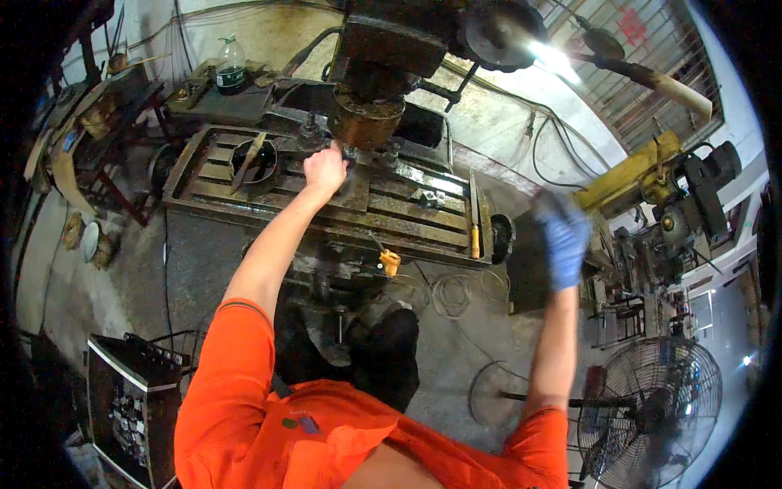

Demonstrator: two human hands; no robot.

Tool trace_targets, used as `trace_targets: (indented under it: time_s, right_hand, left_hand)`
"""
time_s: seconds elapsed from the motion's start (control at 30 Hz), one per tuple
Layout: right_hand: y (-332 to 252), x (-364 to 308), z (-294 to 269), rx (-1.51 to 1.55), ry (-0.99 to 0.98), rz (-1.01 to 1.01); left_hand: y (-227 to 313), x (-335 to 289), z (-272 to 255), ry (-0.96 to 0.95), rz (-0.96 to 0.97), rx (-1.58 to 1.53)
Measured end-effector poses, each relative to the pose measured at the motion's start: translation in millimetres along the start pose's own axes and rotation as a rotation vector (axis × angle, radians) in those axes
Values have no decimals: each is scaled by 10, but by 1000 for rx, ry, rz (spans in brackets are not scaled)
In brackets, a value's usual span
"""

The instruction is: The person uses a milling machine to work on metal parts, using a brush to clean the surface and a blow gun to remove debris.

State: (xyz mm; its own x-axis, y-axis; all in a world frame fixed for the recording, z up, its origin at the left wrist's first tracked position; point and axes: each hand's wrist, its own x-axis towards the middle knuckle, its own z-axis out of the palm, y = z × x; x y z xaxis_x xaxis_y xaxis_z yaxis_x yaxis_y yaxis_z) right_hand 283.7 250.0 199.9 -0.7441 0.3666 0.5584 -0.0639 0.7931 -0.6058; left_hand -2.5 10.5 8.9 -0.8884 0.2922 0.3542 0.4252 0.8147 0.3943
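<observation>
Rust-brown cylindrical metal spindle head point(366, 121): just above the bare left hand point(324, 169), contact unclear | left fingers curled, hold cannot be told | blue-gloved right hand point(564, 236): well apart rightward, blurred, grip cannot be told | progress: seems under way; nothing visibly finished, remainder unclear

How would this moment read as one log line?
left hand: near spindle | right hand: blue-gloved, blurred, grip unclear | worktable: dark pan, wooden stick

A grimy machine point(383, 45) looms over its slotted table point(391, 202) in a metal workshop, where a yellow machine point(627, 173) and caged fan point(650, 417) stand to the right.
</observation>
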Motion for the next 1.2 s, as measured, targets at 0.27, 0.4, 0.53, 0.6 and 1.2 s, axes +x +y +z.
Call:
trace_targets:
  time_s: [0.27,0.4,0.53,0.6,1.2]
  right_hand:
    - [-1254,1285,-918,30,504,-576]
    - [-968,784,-477,874,417,-393]
    - [-678,-9,25,156,618,-366]
    - [-585,-13,68,412,560,-514]
    - [-380,-92,185,341,574,-463]
  left_hand:
    - [-9,35,8,26,13,9]
    - [-172,11,-49,21,-32,3]
    - [-127,57,54,28,10,-30]
    - [-145,58,71,22,30,-31]
    - [-481,-376,-561,-25,61,-310]
